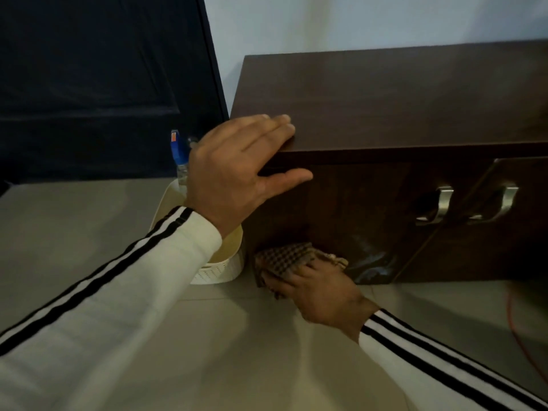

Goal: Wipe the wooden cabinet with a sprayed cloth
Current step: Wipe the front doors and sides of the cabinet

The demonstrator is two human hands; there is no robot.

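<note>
Right now the right hand [320, 289] presses the checked cloth [284, 261] flat vs the cabinet [370, 99] door's bottom-left corner; left hand [237, 167] splayed wide, braced on the top edge. Risk — cloth drags onto the floor [148, 307] & picks up grit, leaving streaks.

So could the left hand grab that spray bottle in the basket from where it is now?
Probably yes. The left hand rests open on the cabinet corner, and the spray bottle stands just beside it in the basket, with nothing between them.
</note>
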